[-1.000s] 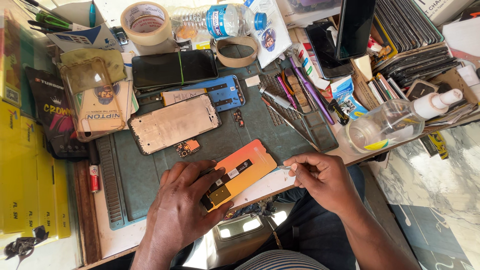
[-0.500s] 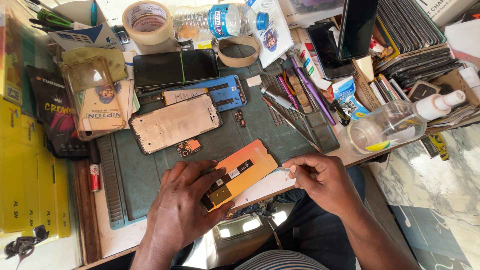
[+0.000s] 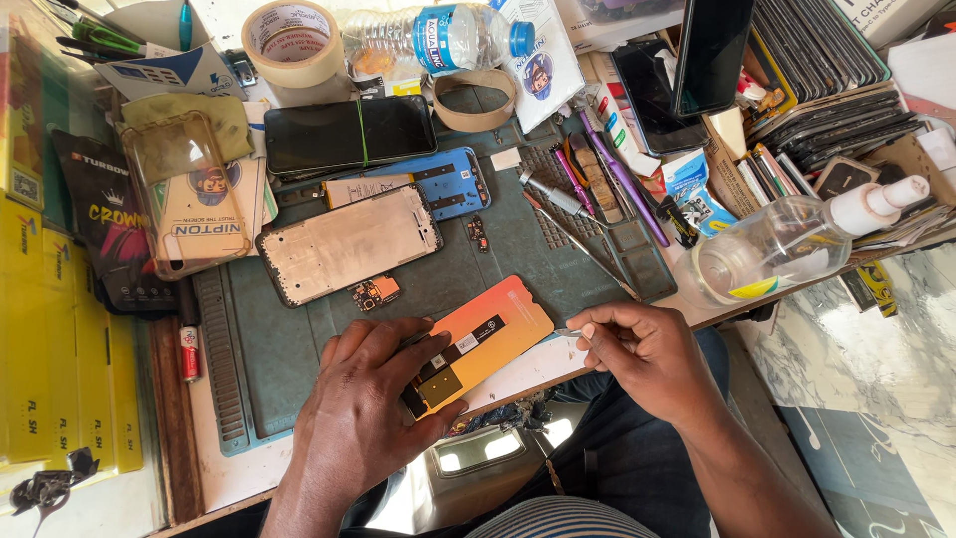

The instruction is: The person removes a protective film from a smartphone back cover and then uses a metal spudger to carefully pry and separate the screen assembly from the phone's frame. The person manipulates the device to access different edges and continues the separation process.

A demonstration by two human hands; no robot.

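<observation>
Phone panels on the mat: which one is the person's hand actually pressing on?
The orange panel at the mat's near edge, under the left hand. The silver frame and blue panel lie farther back, untouched.

tape roll (image 3: 292, 42), water bottle (image 3: 433, 38), silver phone frame (image 3: 349, 243) (face down), spray bottle (image 3: 787, 242)

An orange panel (image 3: 485, 339) with a black strip down its middle lies flat and slanted at the bench's (image 3: 214, 468) near edge. A thin metal tool (image 3: 570, 333) points at its right end.
</observation>
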